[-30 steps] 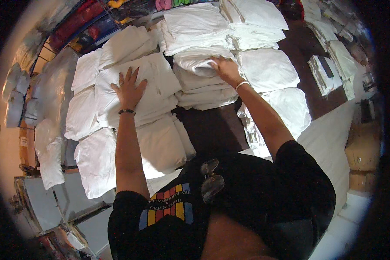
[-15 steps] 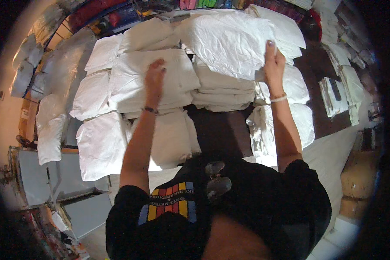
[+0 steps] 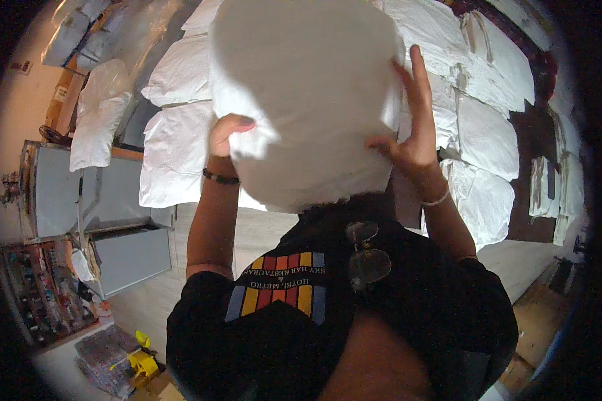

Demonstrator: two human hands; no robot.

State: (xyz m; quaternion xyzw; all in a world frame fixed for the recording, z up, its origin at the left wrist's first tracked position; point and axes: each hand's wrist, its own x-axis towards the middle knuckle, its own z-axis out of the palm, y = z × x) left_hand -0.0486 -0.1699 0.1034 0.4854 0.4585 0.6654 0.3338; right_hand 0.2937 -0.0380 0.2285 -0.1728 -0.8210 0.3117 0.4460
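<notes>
A large folded white cloth fills the upper middle of the view, raised close to me and mostly in shadow. My left hand grips its left edge, thumb on top and the other fingers hidden beneath. At the right edge is my right hand, fingers spread and slightly blurred, with its thumb reaching over the cloth. Whether the right palm bears any weight is hard to see. Behind the cloth lie piles of folded white linen, and more linen piles sit to the right.
A dark tabletop shows at the right, with a small white stack bearing a dark flat object. At left are a grey cabinet and a plastic-wrapped bundle. A yellow item lies on the floor at lower left.
A white cloth now stands raised close to me, hiding the middle piles. My left hand has gone from lying on a pile to gripping its edge. My right hand's pinch has opened.
</notes>
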